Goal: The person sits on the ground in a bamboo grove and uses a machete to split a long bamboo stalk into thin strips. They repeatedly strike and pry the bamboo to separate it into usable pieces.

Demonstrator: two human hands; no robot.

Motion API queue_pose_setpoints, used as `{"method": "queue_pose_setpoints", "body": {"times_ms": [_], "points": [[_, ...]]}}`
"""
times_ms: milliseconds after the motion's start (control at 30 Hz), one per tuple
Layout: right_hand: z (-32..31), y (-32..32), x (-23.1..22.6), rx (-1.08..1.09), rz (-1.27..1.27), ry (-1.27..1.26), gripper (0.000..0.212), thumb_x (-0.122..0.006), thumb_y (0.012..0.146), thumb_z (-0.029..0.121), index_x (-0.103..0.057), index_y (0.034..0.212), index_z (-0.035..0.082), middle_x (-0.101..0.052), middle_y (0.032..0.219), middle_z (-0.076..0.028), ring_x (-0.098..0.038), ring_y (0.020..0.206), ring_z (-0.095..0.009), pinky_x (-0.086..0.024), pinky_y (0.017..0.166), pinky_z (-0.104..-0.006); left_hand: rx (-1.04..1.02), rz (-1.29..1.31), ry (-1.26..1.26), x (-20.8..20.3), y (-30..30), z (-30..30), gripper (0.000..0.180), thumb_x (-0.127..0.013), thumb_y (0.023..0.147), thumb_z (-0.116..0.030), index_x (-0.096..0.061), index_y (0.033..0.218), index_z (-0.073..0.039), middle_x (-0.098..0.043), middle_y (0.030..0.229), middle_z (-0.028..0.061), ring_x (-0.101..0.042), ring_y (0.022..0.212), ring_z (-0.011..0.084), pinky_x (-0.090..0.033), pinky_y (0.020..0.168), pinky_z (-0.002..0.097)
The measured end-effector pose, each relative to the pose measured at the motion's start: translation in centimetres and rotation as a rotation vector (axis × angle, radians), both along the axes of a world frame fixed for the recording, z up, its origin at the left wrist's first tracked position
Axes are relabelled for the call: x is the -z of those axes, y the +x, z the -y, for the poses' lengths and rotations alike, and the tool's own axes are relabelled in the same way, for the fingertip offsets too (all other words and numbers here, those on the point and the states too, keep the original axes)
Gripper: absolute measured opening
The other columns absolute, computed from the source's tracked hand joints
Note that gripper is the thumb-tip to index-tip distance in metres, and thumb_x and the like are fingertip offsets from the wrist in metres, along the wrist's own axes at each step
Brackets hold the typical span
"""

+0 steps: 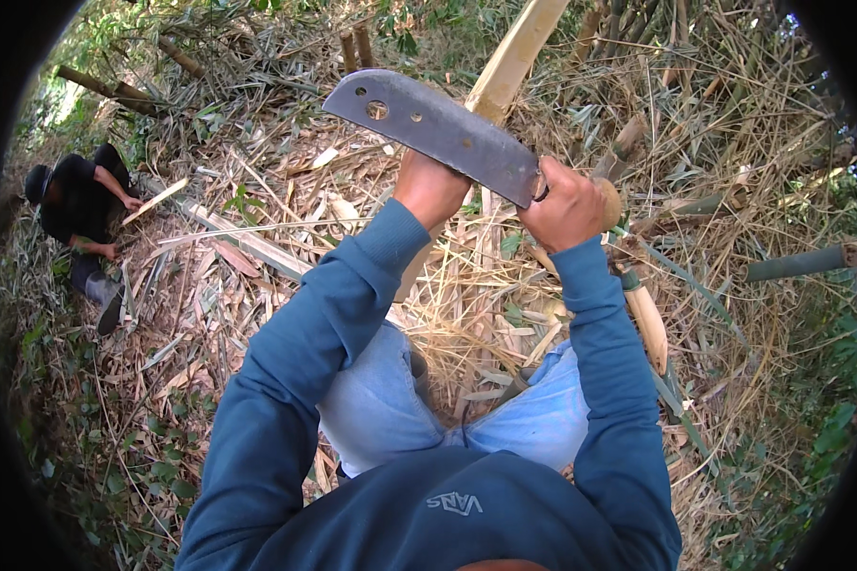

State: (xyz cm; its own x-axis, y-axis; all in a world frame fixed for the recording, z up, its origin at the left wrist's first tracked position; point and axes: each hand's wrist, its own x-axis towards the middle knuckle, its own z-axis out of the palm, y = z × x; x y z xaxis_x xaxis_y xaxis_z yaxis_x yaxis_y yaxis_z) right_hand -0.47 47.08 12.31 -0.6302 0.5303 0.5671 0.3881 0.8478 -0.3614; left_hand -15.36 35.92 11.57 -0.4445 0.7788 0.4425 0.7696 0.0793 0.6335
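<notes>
My right hand [564, 205] is closed round the wooden handle of a broad, dark cleaver-like machete [428, 128]. Its wide blade points up and to the left, with a few round holes near the far end. Beneath the blade, my left hand [430, 187] grips a pale split bamboo pole [514, 62], its fingers mostly hidden by the steel. The pole slants from the upper right down between my knees, passing under the blade. The handle's rounded butt [608, 205] sticks out past my right hand.
Dry leaves, straw and bamboo chips [257, 181] litter the ground. On the left a person in dark clothes [76, 195] crouches, holding a pale strip [157, 202]. Cut bamboo stumps [624, 147] and a green bamboo piece [800, 265] lie to the right, by dry brush.
</notes>
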Motion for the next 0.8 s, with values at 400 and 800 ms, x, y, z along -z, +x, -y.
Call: {"method": "queue_pose_setpoints", "body": {"times_ms": [400, 800], "points": [[-1.6, -0.2, -0.6, -0.041, 0.056, 0.033, 0.042, -0.069, 0.074, 0.045, -0.055, 0.067, 0.006, -0.062, 0.066, -0.014, -0.062, 0.06, -0.034, -0.046, 0.054, -0.0459, -0.019, -0.12, -0.053, 0.0, -0.4, 0.1, 0.015, -0.061, 0.077, -0.007, -0.066, 0.09, 0.0, -0.066, 0.087, 0.0197, -0.061, 0.087, 0.0396, -0.048, 0.075, 0.045], [-0.4, -0.4, -0.5, -0.018, 0.028, 0.029, 0.041, -0.07, 0.074, 0.043, -0.055, 0.068, 0.005, -0.06, 0.065, -0.014, -0.061, 0.06, -0.034, -0.046, 0.055, -0.0458, -0.069, 0.029, 0.083, -0.5, 0.2, -0.3, 0.016, -0.06, 0.075, -0.003, -0.066, 0.089, 0.0, -0.065, 0.09, 0.0225, -0.06, 0.085, 0.0418, -0.049, 0.075, 0.0458]]}}
